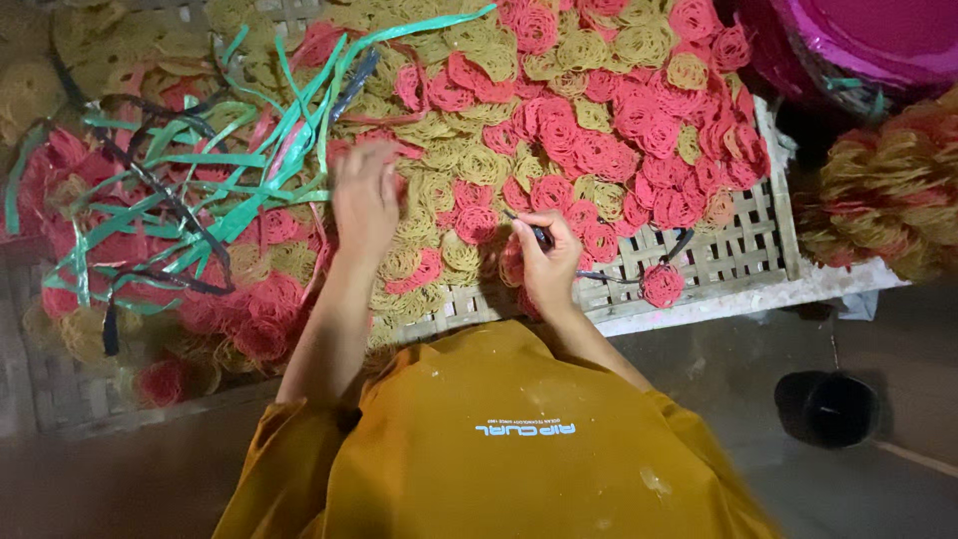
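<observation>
**Hands among red and yellow noodle-like coils on a woven tray**

While the left hand (364, 205) lies palm-down on the heap, its fingers spread loosely and flat over the yellow coils (469, 160), gripping nothing, the right hand (547, 262) is curled shut around a thin dark strip (544, 240). That strip runs out from the pinch of the thumb and forefinger toward the upper left and trails away to the right of the wrist, over the bare lattice. Both hands sit near the front edge of the woven bamboo tray (738, 250), the right one just beside a patch of red coils (599, 150) that fills the tray's upper right part. One red coil (662, 284) lies alone on the bare weave, apart from the rest and near the tray's front rim. To the left of the left hand, a tangle of green plastic strips (249, 180) with a few dark ones lies across more red and yellow coils. The person's mustard-yellow shirt (499, 449) fills the lower middle. A small black bowl-like container (826, 407) stands on the floor at lower right, and a pink round object (868, 40) shows at the upper right corner.
</observation>
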`<action>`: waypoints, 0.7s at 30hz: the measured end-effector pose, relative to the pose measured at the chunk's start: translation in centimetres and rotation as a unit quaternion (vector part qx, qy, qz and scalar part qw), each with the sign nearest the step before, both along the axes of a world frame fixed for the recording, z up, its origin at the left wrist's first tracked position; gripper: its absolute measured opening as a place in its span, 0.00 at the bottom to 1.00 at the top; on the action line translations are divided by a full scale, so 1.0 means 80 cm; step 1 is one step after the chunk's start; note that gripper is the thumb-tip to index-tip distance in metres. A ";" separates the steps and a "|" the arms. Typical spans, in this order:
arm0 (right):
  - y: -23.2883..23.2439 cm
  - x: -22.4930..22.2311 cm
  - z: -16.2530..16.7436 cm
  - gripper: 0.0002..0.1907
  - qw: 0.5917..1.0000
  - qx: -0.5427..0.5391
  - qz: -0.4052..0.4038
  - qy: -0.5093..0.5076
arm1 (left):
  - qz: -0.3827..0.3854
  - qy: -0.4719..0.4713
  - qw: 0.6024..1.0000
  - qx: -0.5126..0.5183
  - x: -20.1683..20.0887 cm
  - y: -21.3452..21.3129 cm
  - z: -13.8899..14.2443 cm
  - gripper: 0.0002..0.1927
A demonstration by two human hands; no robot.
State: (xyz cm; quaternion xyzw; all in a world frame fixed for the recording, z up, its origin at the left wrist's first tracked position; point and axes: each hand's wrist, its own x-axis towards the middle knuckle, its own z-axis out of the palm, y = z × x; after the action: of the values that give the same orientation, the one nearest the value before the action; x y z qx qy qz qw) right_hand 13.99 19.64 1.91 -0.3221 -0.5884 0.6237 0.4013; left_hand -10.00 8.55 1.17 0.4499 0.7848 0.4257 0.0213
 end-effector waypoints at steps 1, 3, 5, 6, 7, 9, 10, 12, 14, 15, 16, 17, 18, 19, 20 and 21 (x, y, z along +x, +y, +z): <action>-0.002 -0.002 -0.002 0.02 1.000 -0.001 -0.005 -0.002 | 0.022 0.056 0.998 -0.008 -0.008 -0.004 0.000 0.16; -0.005 -0.005 -0.004 0.02 1.000 0.027 -0.002 -0.010 | 0.063 0.101 0.992 -0.047 -0.019 0.001 0.001 0.19; -0.008 -0.006 -0.005 0.03 0.996 0.087 0.013 -0.019 | 0.101 0.077 0.986 -0.107 -0.027 0.017 0.008 0.23; -0.009 -0.008 -0.005 0.03 0.996 0.080 0.014 -0.020 | 0.099 0.062 0.987 -0.107 -0.034 0.022 0.012 0.19; -0.010 -0.008 -0.004 0.03 0.997 0.073 0.015 -0.021 | 0.096 0.047 0.989 -0.107 -0.038 0.026 0.016 0.16; -0.010 -0.008 0.001 0.02 0.996 0.085 0.019 -0.022 | 0.080 0.092 0.991 -0.062 -0.039 0.027 0.027 0.13; -0.009 -0.007 0.005 0.02 0.994 0.103 0.020 -0.021 | 0.065 0.153 0.986 -0.016 -0.037 0.025 0.034 0.12; -0.005 -0.007 0.014 0.02 0.989 0.141 0.017 -0.043 | 0.070 0.041 0.995 -0.055 -0.026 0.025 0.043 0.13; -0.003 -0.008 0.023 0.03 0.981 0.175 0.010 -0.087 | 0.100 -0.298 0.922 -0.224 0.001 0.029 0.041 0.15; -0.003 -0.008 0.027 0.03 0.979 0.172 0.010 -0.107 | 0.071 -0.349 0.917 -0.181 0.015 0.027 0.036 0.14; -0.003 -0.010 0.030 0.03 0.977 0.169 0.009 -0.128 | 0.041 -0.398 0.906 -0.138 0.030 0.027 0.028 0.14; -0.003 -0.012 0.033 0.03 0.975 0.166 0.008 -0.147 | 0.014 -0.444 0.893 -0.075 0.045 0.027 0.018 0.15; -0.001 -0.015 0.035 0.03 0.969 0.195 0.005 -0.149 | -0.014 -0.488 0.873 -0.011 0.059 0.027 0.007 0.15; -0.001 -0.018 0.037 0.04 0.963 0.223 0.003 -0.152 | -0.041 -0.530 0.846 0.051 0.070 0.026 -0.004 0.16; -0.002 -0.019 0.038 0.04 0.955 0.250 0.003 -0.156 | -0.045 -0.535 0.842 0.063 0.078 0.023 -0.015 0.16; -0.004 -0.019 0.039 0.04 0.952 0.266 0.006 -0.154 | -0.048 -0.539 0.838 0.075 0.085 0.022 -0.023 0.17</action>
State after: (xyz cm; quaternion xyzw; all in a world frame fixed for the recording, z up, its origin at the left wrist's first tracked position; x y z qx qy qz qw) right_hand 12.49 19.33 5.06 -0.2926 -0.7893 0.3898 0.3733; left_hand -3.16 10.29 -0.68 0.1868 0.5924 0.6568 0.4276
